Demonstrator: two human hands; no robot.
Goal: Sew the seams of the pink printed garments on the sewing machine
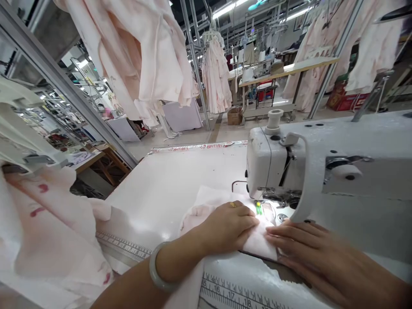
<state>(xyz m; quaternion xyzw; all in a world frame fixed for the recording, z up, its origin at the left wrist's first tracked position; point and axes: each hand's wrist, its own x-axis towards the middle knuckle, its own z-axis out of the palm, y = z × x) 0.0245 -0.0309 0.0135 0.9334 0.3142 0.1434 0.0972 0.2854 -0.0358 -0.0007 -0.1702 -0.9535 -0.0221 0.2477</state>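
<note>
A pale pink cloth piece (206, 210) lies on the white sewing machine (277, 163) bed and passes under the needle area, where a small green part (259, 208) shows beside the presser foot. My left hand (228, 225), with a ring and a pale bangle on the wrist, is bent over this cloth just left of the foot, its fingertips pressed together on it. To the right, my right hand (302, 244) lies with fingers stretched out along the cloth's right edge, below the machine head. Its thumb is hidden, and motion blurs it slightly.
Printed ruler tape (231, 296) runs along the near edge of the white tabletop (180, 171). A pink garment with red marks (54, 223) hangs at the left. Pink garments (138, 51) hang above the far side, beside a metal post (196, 64). Another worktable (289, 71) stands behind.
</note>
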